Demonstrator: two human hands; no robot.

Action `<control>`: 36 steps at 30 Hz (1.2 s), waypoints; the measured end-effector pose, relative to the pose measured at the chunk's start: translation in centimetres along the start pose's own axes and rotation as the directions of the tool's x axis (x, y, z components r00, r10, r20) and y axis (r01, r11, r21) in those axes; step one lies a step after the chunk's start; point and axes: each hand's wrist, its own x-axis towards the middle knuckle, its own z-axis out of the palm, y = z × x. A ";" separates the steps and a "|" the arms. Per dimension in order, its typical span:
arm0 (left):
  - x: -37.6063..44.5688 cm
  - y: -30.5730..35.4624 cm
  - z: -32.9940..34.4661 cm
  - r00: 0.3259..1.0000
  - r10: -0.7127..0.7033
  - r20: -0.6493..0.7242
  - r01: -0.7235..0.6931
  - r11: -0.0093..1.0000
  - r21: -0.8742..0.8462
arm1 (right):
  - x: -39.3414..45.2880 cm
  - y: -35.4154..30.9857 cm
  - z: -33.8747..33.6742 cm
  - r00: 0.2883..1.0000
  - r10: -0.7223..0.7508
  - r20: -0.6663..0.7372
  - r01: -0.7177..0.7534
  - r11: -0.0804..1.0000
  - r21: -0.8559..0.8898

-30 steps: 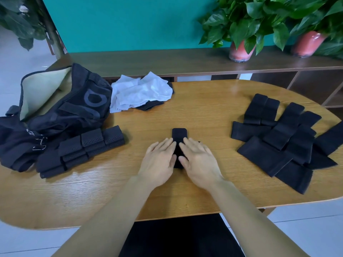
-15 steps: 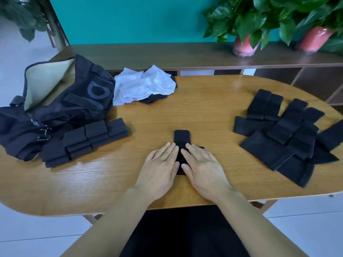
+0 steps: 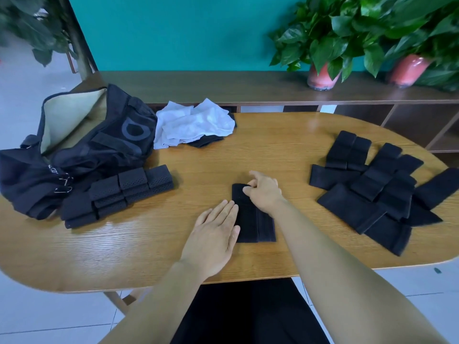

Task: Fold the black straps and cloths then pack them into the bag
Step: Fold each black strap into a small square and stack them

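Your left hand (image 3: 213, 237) lies flat, fingers straight, on the worktop (image 3: 124, 249) near its front edge, fingertips touching the left side of the black strap (image 3: 250, 219). Your right hand (image 3: 264, 192) sits just beyond, fingers curled, pinching the strap's far end. The strap lies lengthwise at the middle of the worktop, partly folded. Toward the right edge a heap of unfolded straps (image 3: 377, 192) overlaps. Toward the left edge, folded straps (image 3: 119, 194) sit bunched against the open bag (image 3: 82, 150). At the far edge, just right of the bag, white cloths (image 3: 193, 125) lie crumpled over a dark cloth (image 3: 206, 141).
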 end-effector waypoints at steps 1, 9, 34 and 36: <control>0.1 0.0 -0.1 1.000 0.001 -0.003 -0.001 1.000 -0.005 | 0.3 -0.1 -0.1 1.000 0.020 0.006 -0.021 0.997 0.069; 0.4 -0.3 0.1 0.999 -0.034 0.001 0.034 0.999 0.000 | -0.5 -0.6 -1.9 0.999 -0.007 -0.038 0.016 0.968 0.250; 0.4 -0.9 0.2 0.988 -0.154 -0.018 0.122 0.843 -0.524 | -6.7 2.5 0.2 0.970 -0.237 -0.043 0.241 0.942 0.234; 0.4 -1.0 0.2 0.993 -0.115 -0.022 0.092 0.881 -0.463 | -7.0 2.8 0.6 0.943 -0.328 -0.052 0.332 0.938 0.104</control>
